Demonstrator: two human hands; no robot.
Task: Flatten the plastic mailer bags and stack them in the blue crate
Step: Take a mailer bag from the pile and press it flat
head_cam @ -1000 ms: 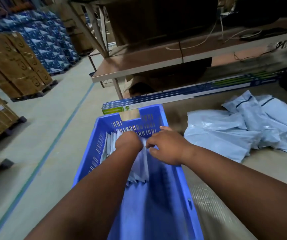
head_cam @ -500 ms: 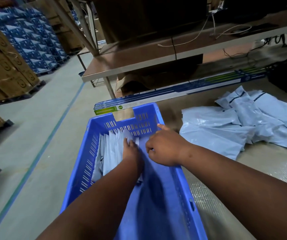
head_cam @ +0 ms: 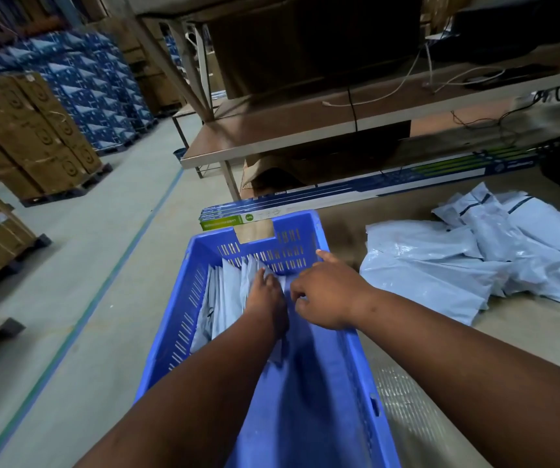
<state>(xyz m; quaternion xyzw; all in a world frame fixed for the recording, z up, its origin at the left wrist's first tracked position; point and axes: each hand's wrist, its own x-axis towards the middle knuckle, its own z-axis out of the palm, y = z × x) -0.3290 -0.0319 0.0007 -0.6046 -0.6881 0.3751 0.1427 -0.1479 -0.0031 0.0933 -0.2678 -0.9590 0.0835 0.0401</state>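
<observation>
Where mailers (head_cam: 228,298) stand upright in crate (head_cam: 356,366) | left hand (head_cam: 266,292) spread | right hand (head_cam: 325,295) pinching mailer

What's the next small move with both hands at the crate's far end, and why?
Probably press the standing pale blue plastic mailer bags flat against the far wall of the blue slotted plastic crate, then free the right hand. The left hand rests on them, and a pile of loose pale blue mailers waits on the table.

Dim, flat indoor light; the shelves (head_cam: 305,45) at twelve o'clock sit in deep shadow. Wide-angle bending toward the edges, slight softness throughout.
</observation>
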